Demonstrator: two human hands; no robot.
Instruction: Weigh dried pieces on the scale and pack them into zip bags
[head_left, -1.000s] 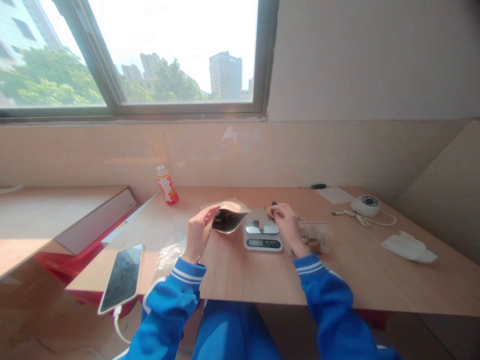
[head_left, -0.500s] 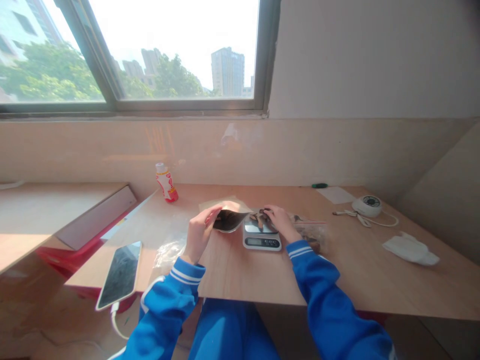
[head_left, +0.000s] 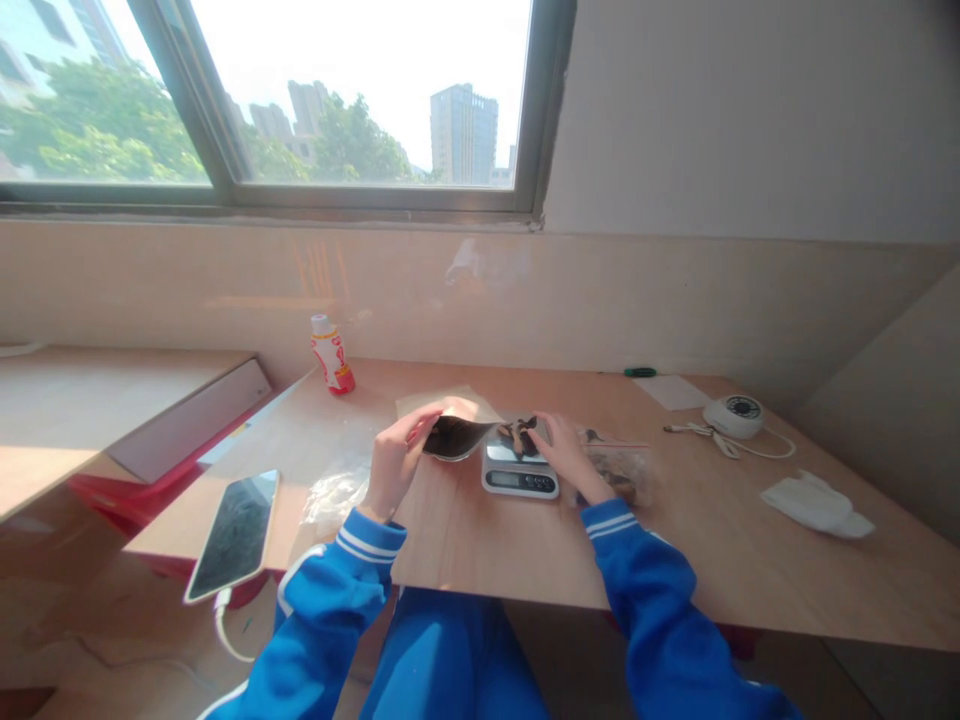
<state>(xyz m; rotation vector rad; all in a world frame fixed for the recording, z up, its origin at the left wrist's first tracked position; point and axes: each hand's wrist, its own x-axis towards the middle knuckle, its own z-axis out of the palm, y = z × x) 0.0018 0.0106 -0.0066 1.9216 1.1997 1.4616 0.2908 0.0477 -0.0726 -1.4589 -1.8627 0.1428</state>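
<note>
Head view: I have the left hand (head_left: 394, 462) at centre, fingers closed on the left edge of a brown pouch (head_left: 459, 436), its mouth open and dark inside. Right hand (head_left: 565, 450), right of centre: thumb and forefinger look parted at the dark dried pieces (head_left: 517, 438); I can't tell if they touch one. Those pieces lie on the plate of a white digital scale (head_left: 519, 484), mid-frame, just right of the pouch; its display is too small for me to read.

Clear bag (head_left: 619, 470) of brown bits sits partly behind the right wrist. All on the wooden desk (head_left: 450, 540). I see a phone (head_left: 232, 530) with a white cable lower left, red-and-white bottle (head_left: 332, 355) left of centre, crumpled clear plastic (head_left: 337, 493) beside the left wrist. Right side: green-handled screwdriver (head_left: 640, 372), white paper (head_left: 670, 392), round white device (head_left: 733, 416), white tissue (head_left: 816, 505).
</note>
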